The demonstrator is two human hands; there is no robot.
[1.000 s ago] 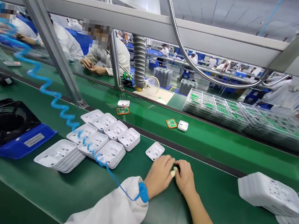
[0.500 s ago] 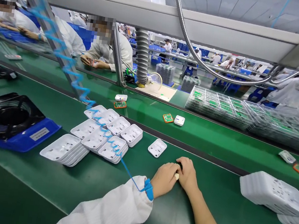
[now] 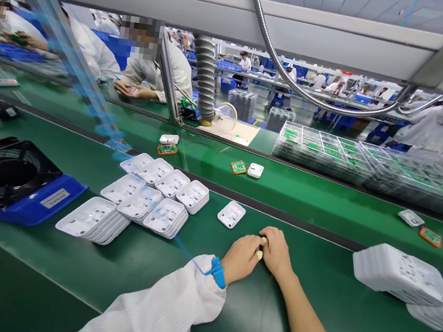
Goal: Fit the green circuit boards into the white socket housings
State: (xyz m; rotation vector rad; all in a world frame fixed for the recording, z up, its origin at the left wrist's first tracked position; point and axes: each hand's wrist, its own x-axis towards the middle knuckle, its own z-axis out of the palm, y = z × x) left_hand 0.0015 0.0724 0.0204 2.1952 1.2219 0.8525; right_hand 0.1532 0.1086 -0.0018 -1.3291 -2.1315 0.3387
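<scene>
My left hand (image 3: 239, 257) and my right hand (image 3: 276, 253) meet over the green work surface, fingers bent and closed toward each other. Pale finger cots (image 3: 259, 254) cover fingertips at the place where the hands touch. Whatever lies between the fingers, if anything, is hidden. A blue wrist strap (image 3: 218, 272) with a coiled cord circles my left wrist over a white sleeve. Just beyond my left hand, one white plastic cover (image 3: 232, 214) lies flat by itself. To its left stand several stacks of the same covers (image 3: 165, 216).
More white covers (image 3: 404, 277) lean in a stack at the right. Circuit boards with orange edges (image 3: 239, 167) and small white housings (image 3: 255, 171) sit on the green conveyor belt (image 3: 324, 197). A fan (image 3: 14, 172) lies at left; clear trays (image 3: 326, 153) are stacked behind. Co-workers sit opposite.
The view has shifted slightly. The boards and housings on the belt have moved left. My hands stay together, with their fingers slightly shifted. The coiled cord swings and looks blurred.
</scene>
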